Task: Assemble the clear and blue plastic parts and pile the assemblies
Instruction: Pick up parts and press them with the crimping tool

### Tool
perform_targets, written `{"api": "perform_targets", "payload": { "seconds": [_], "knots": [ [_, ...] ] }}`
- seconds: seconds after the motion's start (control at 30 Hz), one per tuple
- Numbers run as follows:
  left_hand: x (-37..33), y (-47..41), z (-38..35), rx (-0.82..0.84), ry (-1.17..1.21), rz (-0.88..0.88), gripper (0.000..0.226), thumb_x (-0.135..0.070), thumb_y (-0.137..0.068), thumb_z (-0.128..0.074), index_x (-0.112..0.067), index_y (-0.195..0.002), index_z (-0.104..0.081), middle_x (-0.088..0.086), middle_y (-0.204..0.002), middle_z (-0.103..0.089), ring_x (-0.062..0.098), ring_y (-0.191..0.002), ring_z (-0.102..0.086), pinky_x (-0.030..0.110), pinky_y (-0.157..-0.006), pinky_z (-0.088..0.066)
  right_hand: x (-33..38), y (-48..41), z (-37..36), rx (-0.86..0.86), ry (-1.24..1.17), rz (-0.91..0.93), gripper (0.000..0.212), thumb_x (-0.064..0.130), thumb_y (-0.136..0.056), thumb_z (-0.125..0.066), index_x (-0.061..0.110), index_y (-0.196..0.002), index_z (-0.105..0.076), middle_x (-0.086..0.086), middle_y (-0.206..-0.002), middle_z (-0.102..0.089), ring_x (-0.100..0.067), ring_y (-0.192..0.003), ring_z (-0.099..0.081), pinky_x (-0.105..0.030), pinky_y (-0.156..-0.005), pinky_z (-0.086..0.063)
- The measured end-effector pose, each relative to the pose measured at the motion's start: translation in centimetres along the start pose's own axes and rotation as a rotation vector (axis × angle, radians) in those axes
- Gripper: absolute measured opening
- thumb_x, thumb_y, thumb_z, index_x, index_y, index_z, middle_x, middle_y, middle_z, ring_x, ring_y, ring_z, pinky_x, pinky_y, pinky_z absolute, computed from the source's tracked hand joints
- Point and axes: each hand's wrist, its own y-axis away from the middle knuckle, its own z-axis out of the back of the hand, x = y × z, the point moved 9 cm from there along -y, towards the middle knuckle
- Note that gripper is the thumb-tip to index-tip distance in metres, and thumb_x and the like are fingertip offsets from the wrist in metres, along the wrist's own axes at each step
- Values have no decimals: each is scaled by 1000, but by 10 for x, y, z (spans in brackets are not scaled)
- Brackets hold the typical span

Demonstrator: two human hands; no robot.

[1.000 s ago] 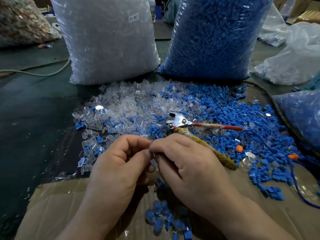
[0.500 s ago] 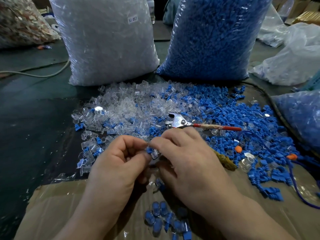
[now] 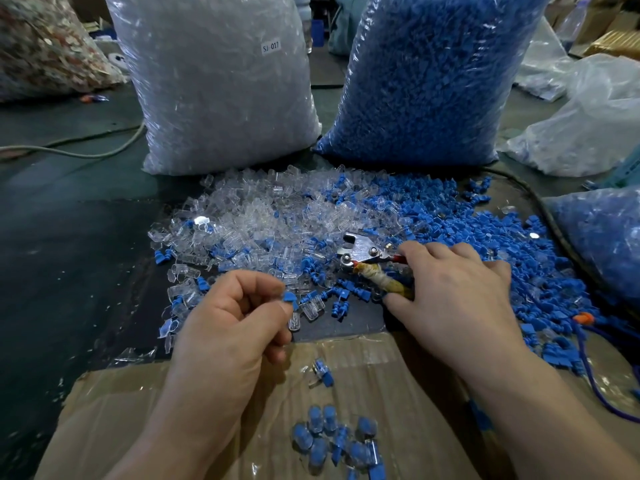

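My left hand (image 3: 228,327) pinches a clear cap with a blue insert (image 3: 293,308) between thumb and forefinger, above the cardboard's far edge. My right hand (image 3: 453,289) lies over the handles of the pliers (image 3: 360,249), fingers across the red handle and thumb against the cloth-wrapped one. Loose clear parts (image 3: 249,216) and loose blue parts (image 3: 450,209) spread out beyond the hands. A small pile of finished assemblies (image 3: 339,441) sits on the cardboard (image 3: 138,410) near me, with one more assembly (image 3: 322,374) lying apart.
A big bag of clear parts (image 3: 221,81) and a big bag of blue parts (image 3: 433,74) stand behind the piles. Another blue-filled bag (image 3: 606,237) lies at the right. A cable (image 3: 69,152) runs across the dark floor at left.
The hands, which were together on one part, have separated. The left keeps the part. The right has moved up and right onto the pliers.
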Motion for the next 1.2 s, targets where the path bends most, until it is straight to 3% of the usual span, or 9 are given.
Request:
{"api": "perform_targets", "payload": {
  "seconds": [0.17,0.27,0.37,0.43,0.57,0.97,1.2],
  "knots": [
    [-2,1,0,6,40,6,32,1,-90,-65,-29,-81,-73,4,-62,-63,14,-53,-58,21,-46,-49,-2,3,26,-199,-63,32,33,59,-82,-39,38,-103,-53,20,-80,-54,-12,-79,-47,-36,-76,-19],
    [1,2,1,19,93,37,30,-1,-90,-64,-28,-81,-72,3,-61,-62,14,-50,-55,21,-44,-48,2,13,48,-323,-290,87,26,53,-86,-38,34,-98,-52,22,-70,-44,0,-66,-39,-35,-74,-27],
    [2,-1,6,20,150,44,23,-6,-89,-65,-28,-86,-73,2,-63,-61,14,-49,-53,21,-44,-46,19,24,48,-256,-373,206,32,50,-83,-41,34,-108,-54,26,-80,-43,2,-73,-40,-23,-64,-30],
    [0,-3,9,14,143,5,17,-11,-87,-69,-28,-88,-73,1,-64,-61,14,-52,-53,21,-44,-45,33,29,35,-111,-332,293,42,55,-80,-40,37,-115,-53,29,-88,-45,6,-83,-43,-14,-70,-31],
    [-4,-5,9,41,123,-51,16,-18,-78,-67,-28,-89,-73,2,-71,-65,12,-57,-56,21,-45,-46,46,32,21,45,-270,390,57,61,-76,-36,38,-126,-50,19,-103,-58,-6,-97,-49,-26,-86,-45],
    [-13,-6,8,34,40,-159,22,-13,-80,-62,-32,-87,-71,-1,-72,-65,9,-56,-57,20,-46,-46,51,33,15,103,-291,478,67,64,-72,-32,42,-134,-45,29,-108,-48,1,-102,-40,-11,-83,-28],
    [-14,-1,1,75,37,-176,22,-12,-81,-61,-30,-88,-71,-4,-70,-63,8,-57,-56,20,-46,-46,48,33,11,134,-298,483,73,67,-68,-26,45,-136,-41,24,-97,-50,-2,-95,-42,-22,-84,-37]
  ]
}}
